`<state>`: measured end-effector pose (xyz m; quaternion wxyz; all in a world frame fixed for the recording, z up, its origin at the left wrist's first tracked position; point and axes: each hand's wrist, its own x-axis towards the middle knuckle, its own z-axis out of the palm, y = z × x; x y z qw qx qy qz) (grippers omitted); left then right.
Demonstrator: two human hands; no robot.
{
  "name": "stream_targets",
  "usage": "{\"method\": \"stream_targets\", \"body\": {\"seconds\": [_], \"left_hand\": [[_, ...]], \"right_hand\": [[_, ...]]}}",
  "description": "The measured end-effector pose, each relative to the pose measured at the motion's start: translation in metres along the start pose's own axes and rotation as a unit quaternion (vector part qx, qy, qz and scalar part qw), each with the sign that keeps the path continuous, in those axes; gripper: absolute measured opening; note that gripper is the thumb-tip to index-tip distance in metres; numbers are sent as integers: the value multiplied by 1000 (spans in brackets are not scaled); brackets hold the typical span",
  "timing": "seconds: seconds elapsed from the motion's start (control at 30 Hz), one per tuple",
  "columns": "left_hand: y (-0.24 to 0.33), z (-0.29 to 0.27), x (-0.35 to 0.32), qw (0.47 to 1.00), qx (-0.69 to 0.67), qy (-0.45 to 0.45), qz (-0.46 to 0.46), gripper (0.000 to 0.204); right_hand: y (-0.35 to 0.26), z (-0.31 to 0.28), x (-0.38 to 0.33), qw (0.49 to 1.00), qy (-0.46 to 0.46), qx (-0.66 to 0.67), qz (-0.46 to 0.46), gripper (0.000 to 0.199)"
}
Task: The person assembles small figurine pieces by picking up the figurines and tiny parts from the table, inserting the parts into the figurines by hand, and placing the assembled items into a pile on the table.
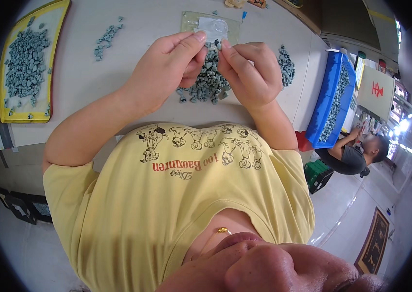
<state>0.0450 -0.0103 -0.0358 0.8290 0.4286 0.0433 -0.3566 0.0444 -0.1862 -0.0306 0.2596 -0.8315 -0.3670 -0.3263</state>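
Note:
Above a pile of grey-green stone pieces (208,80), both hands are raised close together. Between the thumb and fingertips of my right hand (252,73) sits a small dark stone (217,44). My left hand (174,65) is closed in a pinch, thumb pressed against the curled fingers; whatever lies in it is too small or hidden to name. Just beyond the fingertips lies a pale green mat (233,30) with a clear round dish (219,25) and a white slip on it. Beside the mat is a small blue-tipped item (244,15).
A yellow-rimmed tray (60,29) of similar stones lies at far left. Loose stones (106,41) form a small cluster nearer. Another heap (285,65) sits right of my right hand. A blue bin (323,104) stands at the table's right edge. Another person (354,155) works beyond it.

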Motion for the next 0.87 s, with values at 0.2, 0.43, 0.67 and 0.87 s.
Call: {"method": "stream_targets", "body": {"seconds": [0.2, 0.43, 0.67, 0.87], "left_hand": [[3, 3, -2, 1000, 2, 3, -4, 34], [3, 2, -2, 1000, -2, -3, -19, 34], [2, 3, -5, 1000, 1, -3, -17, 35], [-5, 6, -11, 996, 70, 22, 49, 35]], "right_hand": [[0, 0, -1, 999, -10, -12, -32, 26], [-1, 1, -2, 997, -2, -28, -67, 26], [-2, 3, -1, 997, 1, -18, -74, 25], [-8, 8, -3, 997, 18, -24, -74, 26]]}}
